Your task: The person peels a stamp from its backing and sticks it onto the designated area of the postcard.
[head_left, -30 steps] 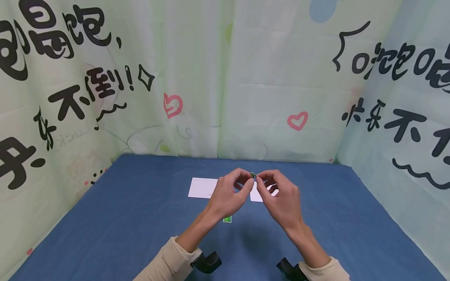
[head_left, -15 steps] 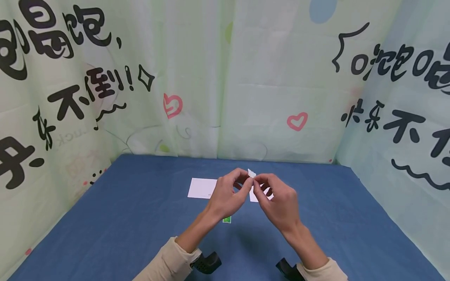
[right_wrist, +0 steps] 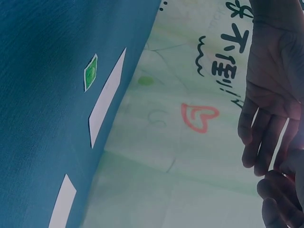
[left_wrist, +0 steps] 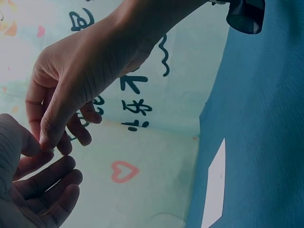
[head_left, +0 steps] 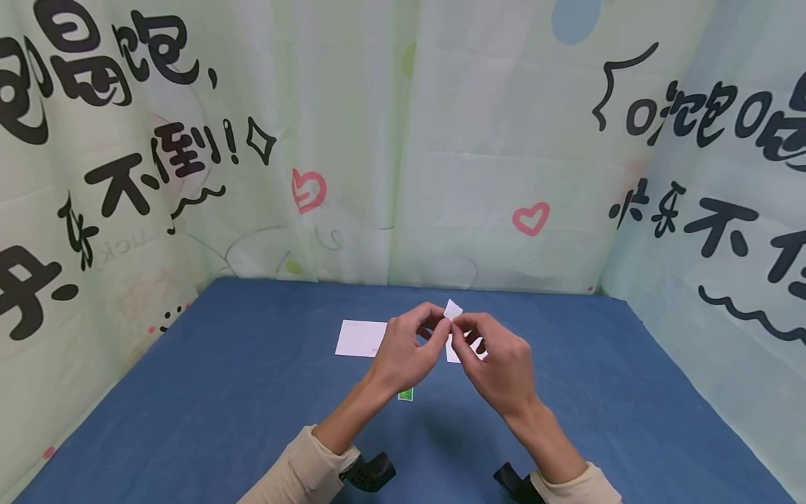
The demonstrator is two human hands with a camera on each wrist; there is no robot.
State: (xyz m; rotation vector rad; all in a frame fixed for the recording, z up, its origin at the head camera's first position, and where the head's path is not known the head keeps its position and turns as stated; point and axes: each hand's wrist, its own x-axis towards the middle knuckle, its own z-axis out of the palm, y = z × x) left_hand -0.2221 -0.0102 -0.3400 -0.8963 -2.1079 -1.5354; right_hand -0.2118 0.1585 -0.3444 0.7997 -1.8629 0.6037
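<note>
Raised over the far middle of the table, both hands meet at a small white-backed stamp [head_left: 453,309] that sticks up between their fingertips. My left hand [head_left: 412,350] pinches it with thumb and index finger; my right hand [head_left: 500,360] pinches it from the other side. In the left wrist view the right hand [left_wrist: 80,76] reaches down to the left hand's fingertips, and the stamp is hardly visible there. Below the hands a green stamp [head_left: 406,395] with a pale border lies on the table. A white card [head_left: 360,339] lies beyond, left of the hands.
A second white card [head_left: 452,354] is partly hidden behind the right hand. Blue cloth covers the table [head_left: 252,392]. Pale curtains [head_left: 466,140] with printed characters and hearts stand at the back and both sides. Black devices [head_left: 370,473] sit at the wrists.
The held stamp showed a thin green side a second ago; now its white side stands up above the fingertips. The right hand has shifted slightly left, toward the left hand.
</note>
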